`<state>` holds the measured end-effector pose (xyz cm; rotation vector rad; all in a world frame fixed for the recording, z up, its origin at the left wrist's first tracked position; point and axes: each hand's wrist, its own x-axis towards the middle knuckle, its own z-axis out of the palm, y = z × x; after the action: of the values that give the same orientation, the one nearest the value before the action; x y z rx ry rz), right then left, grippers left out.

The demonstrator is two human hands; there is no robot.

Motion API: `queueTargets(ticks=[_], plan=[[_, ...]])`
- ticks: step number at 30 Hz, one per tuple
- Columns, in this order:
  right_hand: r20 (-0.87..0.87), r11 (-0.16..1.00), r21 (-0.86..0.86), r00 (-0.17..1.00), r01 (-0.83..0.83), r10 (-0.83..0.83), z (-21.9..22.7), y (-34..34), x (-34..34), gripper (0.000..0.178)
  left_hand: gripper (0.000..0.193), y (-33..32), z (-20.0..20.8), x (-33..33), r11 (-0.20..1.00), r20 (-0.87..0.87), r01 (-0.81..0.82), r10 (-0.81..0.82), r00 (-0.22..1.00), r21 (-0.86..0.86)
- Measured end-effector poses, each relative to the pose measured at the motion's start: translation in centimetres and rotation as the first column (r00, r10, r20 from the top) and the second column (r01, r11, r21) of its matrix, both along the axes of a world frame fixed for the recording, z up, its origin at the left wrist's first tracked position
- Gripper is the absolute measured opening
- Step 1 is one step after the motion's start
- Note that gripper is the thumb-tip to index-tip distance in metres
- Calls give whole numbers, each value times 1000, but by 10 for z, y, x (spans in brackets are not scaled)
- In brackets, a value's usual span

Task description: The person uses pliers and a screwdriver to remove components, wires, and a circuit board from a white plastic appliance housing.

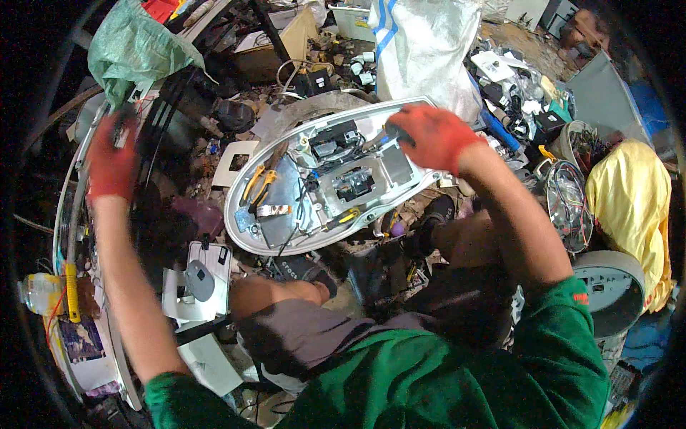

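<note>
An oval pale casing [304,247] lies open side up in front of the person, just beyond the shoes [296,269]; what bears its weight is hidden beneath it. The right hand [434,136], in a red glove, is at the casing's far right edge, its fingers bent over the rim and inner parts. Whether those fingers pinch something or only rest there, I cannot tell. The left hand [113,159], also gloved in red, is well apart from the casing, beside a long pale frame [64,193] at the person's left; it is blurred, and I cannot tell whether it is spread or closed.

Inside the casing, pliers with yellow handles [251,183] lie near its left edge. A black component [336,139] sits toward the far edge, and a metal plate [404,166] toward the right. A yellow-and-black tool [348,217] lies along the near edge, and dark wires [304,189] cross the middle.

Around it, the floor is strewn with scrap. A green sack [139,53] is beyond the left hand, a white sack with blue stripes [425,57] stands behind the casing, and a yellow sack [629,222] is at the far right, near a round grey shell [607,261].
</note>
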<state>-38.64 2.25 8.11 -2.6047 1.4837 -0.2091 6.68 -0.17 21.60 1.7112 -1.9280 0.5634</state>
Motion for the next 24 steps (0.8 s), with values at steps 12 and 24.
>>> queueTargets(ticks=[12, 24], plan=[[-35, 980, 196, 998, -41, 49, -111, -84, -17, 53, 58, 17, -220, -157, 591, 154, 72, -324, 934, 804], [-64, 978, 195, 996, 70, -58, -75, -112, -50, 23, 49, -6, -284, -139, 675, -120, 302, -303, 945, 673]])
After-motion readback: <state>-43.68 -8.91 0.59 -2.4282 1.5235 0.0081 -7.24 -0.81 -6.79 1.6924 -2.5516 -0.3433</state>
